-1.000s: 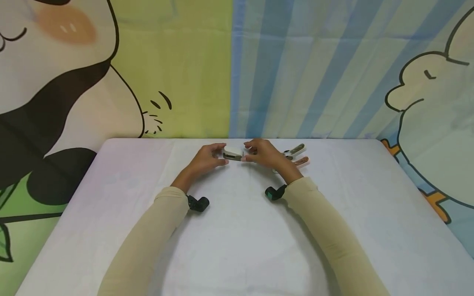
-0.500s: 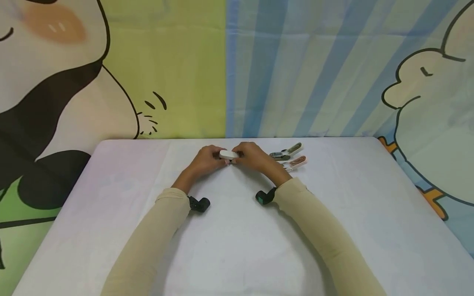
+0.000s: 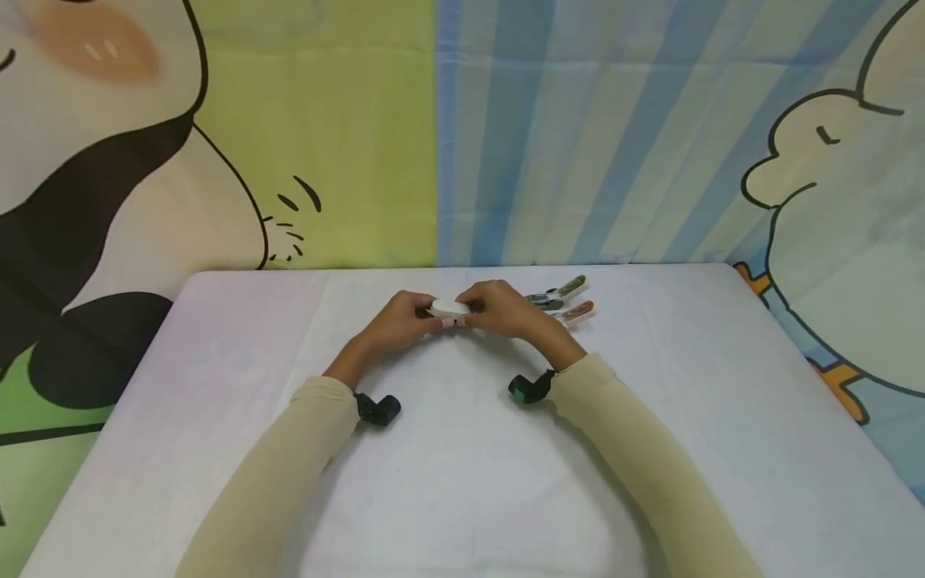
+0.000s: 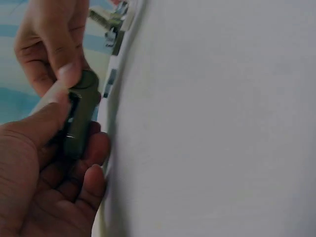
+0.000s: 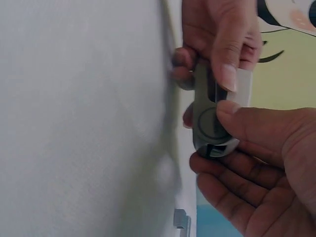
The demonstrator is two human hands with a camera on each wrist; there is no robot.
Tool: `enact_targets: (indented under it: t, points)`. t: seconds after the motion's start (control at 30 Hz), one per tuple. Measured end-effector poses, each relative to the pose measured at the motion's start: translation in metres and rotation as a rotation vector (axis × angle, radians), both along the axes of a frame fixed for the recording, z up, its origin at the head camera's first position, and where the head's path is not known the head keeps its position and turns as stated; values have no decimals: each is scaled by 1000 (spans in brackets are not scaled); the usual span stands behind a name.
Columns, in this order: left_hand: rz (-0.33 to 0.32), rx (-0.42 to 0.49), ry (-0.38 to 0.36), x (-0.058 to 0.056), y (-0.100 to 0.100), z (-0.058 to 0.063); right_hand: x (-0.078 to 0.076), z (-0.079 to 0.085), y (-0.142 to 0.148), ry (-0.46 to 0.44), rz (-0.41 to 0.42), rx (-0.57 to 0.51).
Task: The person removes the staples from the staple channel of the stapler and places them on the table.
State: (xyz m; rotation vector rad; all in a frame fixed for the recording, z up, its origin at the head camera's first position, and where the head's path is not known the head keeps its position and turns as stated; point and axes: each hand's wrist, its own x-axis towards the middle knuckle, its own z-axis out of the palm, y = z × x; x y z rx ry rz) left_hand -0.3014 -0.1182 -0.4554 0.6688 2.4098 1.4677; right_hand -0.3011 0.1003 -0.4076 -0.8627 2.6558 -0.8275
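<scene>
A small stapler [image 3: 450,307], white on one side and grey-green on the other, is held between both hands over the far part of the table. My left hand [image 3: 396,323] grips its left end, thumb on one long side and fingers round the other. My right hand [image 3: 502,310] pinches the opposite end between thumb and fingers. In the right wrist view the stapler's grey-green face [image 5: 201,116] shows a round outline and a metal tip. The two thumbs lie close together on the stapler body [image 4: 85,111] in the left wrist view. Fingers hide parts of it.
Just right of my right hand lie a green-handled piece with metal parts [image 3: 571,285] and a pink-handled one [image 3: 580,311], partly behind the wrist. The white table [image 3: 462,449] ends at a patterned curtain [image 3: 564,160]. Black wrist cameras [image 3: 531,388] hang inside both forearms.
My right hand has moved left, closer to my left hand, and takes a fuller hold of the stapler. The stapler, seen side-on before, has turned so its white side faces up.
</scene>
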Motion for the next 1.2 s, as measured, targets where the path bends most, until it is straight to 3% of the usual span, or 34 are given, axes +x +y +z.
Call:
enact_targets:
  t: [0.37,0.43,0.47,0.67,1.2]
  points:
    - [6,62,-13,22,17,-3,21,3,19,-98,45,-68]
    - [-10,67,-18,25,18,-1,26,4,21,-100,47,-61]
    - [-24,61,-17,30,19,6,28,5,22,-102,55,-61]
    - [-105,-9,76,47,23,16,42,16,28,-104,128,-38]
    - [-152,-45,112,56,28,-3,56,11,24,-111,150,119]
